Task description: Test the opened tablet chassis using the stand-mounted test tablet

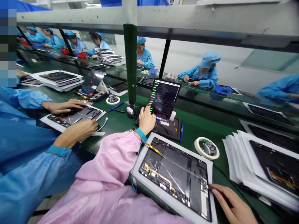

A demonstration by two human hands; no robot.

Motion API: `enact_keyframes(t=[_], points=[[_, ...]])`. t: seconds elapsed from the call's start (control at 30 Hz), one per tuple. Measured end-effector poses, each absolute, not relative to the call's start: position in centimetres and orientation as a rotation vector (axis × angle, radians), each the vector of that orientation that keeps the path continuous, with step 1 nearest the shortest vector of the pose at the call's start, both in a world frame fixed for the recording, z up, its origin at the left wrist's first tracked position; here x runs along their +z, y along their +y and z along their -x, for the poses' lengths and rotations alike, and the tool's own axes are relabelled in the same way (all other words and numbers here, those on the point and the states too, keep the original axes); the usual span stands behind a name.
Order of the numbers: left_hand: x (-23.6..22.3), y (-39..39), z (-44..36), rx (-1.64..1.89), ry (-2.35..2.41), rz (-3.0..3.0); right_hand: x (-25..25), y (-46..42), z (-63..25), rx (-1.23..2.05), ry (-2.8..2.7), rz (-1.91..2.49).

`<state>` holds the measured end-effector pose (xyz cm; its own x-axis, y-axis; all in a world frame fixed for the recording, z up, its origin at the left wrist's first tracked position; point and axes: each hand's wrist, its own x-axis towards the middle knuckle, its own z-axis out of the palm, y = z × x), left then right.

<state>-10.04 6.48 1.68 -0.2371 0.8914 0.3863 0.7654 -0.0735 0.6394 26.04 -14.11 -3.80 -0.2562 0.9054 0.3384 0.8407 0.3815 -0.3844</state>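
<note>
My left hand (146, 119) reaches forward, index finger stretched out against the lower left of a lit tablet screen (164, 99) that shows green and red marks in a list. A blue wrist strap (140, 134) with a thin cord circles that wrist. Before me an opened tablet housing (179, 169), with gold flex cables and circuit boards exposed, lies on white sheets (146, 157). My right hand (233, 202) pinches at the housing's right edge; whatever its fingertips hold is too small to make out.
A tape roll (206, 148) lies beyond the housing, a blue pen-like tool (181, 133) beside the screen's stand. Stacked tablet parts with paper (240, 158) rise at the right. At the left, a co-worker's hands (78, 130) work on another housing. A green post (130, 65) carries the overhead shelf.
</note>
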Motion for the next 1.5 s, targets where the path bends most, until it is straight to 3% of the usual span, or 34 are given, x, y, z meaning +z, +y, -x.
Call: enact_keyframes(t=[0.3,0.9,1.3,1.5], points=[[1.0,7.5,9.3,1.208,1.932,-2.195,-3.2,-14.1,-25.6,0.113,-2.151,1.456],[2.0,6.1,8.4,1.069,1.906,-2.201,-3.6,-14.3,-25.8,0.172,-2.127,1.498],[2.9,9.6,6.4,1.116,1.834,-2.308,-3.6,-14.5,-25.7,0.178,-2.121,1.528],[4.5,5.3,4.5,1.141,1.687,-2.36,-3.4,-14.6,-25.7,0.039,-2.269,1.476]])
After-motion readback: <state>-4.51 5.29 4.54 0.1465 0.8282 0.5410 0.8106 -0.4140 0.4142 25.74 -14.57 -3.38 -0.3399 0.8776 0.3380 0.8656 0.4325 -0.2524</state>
